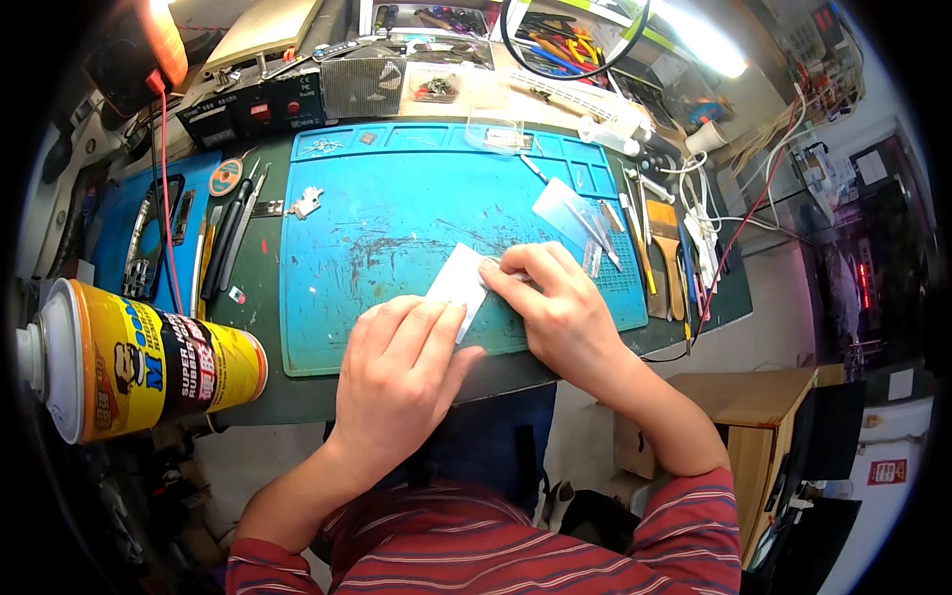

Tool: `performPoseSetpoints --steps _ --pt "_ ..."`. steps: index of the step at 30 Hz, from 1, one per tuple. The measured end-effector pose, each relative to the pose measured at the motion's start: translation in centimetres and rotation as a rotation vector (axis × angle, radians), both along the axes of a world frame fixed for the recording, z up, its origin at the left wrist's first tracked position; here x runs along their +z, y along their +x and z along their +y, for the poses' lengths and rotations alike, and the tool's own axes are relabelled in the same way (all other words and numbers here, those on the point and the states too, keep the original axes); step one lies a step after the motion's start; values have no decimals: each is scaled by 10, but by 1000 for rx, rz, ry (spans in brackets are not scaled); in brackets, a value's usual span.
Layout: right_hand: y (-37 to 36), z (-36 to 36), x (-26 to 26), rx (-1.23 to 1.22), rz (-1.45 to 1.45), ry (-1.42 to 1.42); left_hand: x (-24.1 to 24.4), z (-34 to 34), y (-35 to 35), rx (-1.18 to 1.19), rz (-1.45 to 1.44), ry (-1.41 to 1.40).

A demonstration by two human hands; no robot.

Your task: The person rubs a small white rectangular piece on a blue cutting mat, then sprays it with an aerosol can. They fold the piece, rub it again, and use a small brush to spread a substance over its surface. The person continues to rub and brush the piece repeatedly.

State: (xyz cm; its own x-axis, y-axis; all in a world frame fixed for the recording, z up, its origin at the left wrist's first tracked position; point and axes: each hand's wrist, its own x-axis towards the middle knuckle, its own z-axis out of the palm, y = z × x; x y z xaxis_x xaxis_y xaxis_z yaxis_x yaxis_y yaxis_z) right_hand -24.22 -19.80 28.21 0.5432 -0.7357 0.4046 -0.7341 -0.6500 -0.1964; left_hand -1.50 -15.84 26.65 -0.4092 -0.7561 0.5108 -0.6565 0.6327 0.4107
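A thin white rectangular piece [456,277], its material unclear, lies aslant near the front of a blue silicone repair mat [357,201]. My left hand [401,357] holds it from above, the fingers laid over its lower left part and the thumb by its lower right side. My right hand [554,305] is at the upper right edge of the piece, with thumb and forefinger tips together on it. A small pale thing shows partly beneath the curled fingers of that hand; the rest of it is hidden.
A yellow glue-remover can [171,357] rises at the left, close to the camera. Slim tools, including tweezers [249,216], lie left of the mat. A clear plastic sheet [569,212] rests on its right part. Brushes [664,242] and cables [703,201] crowd the right edge.
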Motion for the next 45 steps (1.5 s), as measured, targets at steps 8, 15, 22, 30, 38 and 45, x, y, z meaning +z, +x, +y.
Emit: performPoseSetpoints --steps 8,15,22,30,38,45 --pt "-5 -3 3 5 47 43 -1 -4 -4 18 13 1" --pt "-2 -3 4 -9 49 49 -2 -1 -1 -1 26 12" --pt "3 -14 3 14 80 -55 -2 -2 -1 1 25 16" --pt "7 -17 5 48 86 -78 -3 -1 -1 -3 8 11" --pt "11 -21 5 39 106 -71 -2 -2 -2 -9 5 14" --pt "14 -29 4 63 93 -108 -4 -2 -3 9 5 -7"
